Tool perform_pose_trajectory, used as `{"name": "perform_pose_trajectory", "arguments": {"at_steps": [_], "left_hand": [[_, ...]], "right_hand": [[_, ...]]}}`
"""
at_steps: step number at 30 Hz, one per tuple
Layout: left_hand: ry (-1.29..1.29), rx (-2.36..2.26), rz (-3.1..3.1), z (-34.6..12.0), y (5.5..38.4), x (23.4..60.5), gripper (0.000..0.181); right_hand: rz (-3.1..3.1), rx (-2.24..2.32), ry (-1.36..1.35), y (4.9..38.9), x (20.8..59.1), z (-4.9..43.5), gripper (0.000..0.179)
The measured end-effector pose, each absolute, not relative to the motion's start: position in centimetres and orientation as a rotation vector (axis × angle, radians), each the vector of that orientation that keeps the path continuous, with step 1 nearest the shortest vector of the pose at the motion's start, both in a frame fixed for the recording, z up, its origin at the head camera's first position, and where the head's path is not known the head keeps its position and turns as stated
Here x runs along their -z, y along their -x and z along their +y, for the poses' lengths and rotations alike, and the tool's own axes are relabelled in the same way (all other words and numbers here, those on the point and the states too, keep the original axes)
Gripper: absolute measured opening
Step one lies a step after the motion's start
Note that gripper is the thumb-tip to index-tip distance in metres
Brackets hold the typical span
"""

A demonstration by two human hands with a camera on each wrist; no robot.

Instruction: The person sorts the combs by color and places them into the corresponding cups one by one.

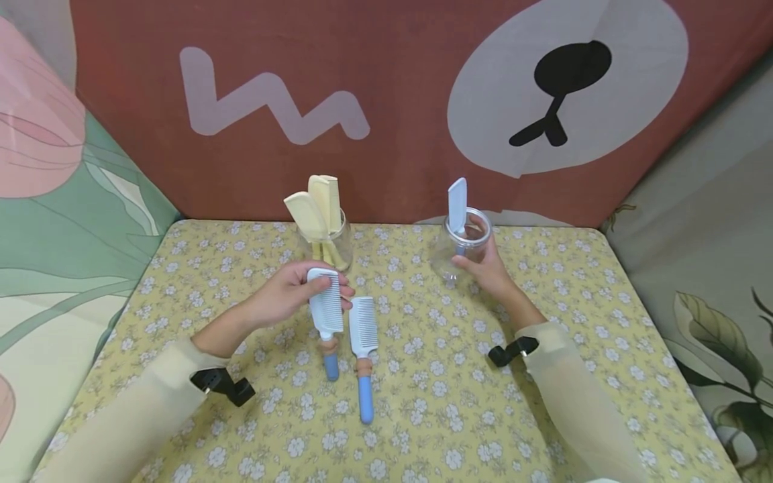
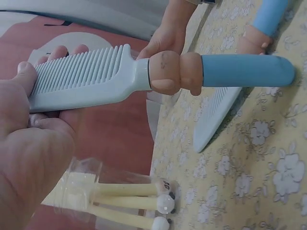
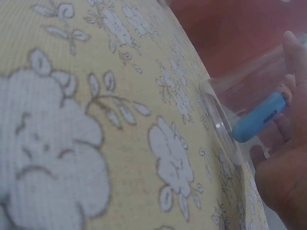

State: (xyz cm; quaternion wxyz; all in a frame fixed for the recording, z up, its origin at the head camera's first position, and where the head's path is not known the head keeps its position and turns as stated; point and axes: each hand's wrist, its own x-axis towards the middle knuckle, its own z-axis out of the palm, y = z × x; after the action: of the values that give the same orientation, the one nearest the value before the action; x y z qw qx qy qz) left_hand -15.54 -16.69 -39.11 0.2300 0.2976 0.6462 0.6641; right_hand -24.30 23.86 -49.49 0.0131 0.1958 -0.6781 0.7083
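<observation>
My left hand (image 1: 296, 293) pinches a light blue comb (image 1: 326, 305) by its toothed head, thumb in front, with the blue handle pointing down toward the table. In the left wrist view that comb (image 2: 79, 79) shows a brown figure (image 2: 175, 72) between head and handle. A second blue comb (image 1: 364, 329) lies on the cloth just right of it. My right hand (image 1: 490, 268) grips a clear jar (image 1: 447, 265) from its right side. Inside the jar stands another blue comb (image 1: 457, 201), head up; its blue handle (image 3: 259, 117) shows through the wall in the right wrist view.
Behind my left hand a second clear jar (image 1: 343, 245) holds several cream-yellow combs (image 1: 309, 215), heads up. A yellow flowered cloth (image 1: 423, 402) covers the table. A brown fabric backdrop (image 1: 398, 80) rises at the far edge, with printed fabric (image 1: 688, 268) at the sides.
</observation>
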Motion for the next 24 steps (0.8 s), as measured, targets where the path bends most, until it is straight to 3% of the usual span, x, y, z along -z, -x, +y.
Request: {"name": "perform_pose_trajectory", "arguments": {"at_steps": [24], "left_hand": [[-1.04, -1.779, 1.918, -11.9, 18.3, 32.4, 0.022]], "right_hand": [[-2.055, -2.229, -0.657, 24.5, 49.6, 23.8, 0.093]]}}
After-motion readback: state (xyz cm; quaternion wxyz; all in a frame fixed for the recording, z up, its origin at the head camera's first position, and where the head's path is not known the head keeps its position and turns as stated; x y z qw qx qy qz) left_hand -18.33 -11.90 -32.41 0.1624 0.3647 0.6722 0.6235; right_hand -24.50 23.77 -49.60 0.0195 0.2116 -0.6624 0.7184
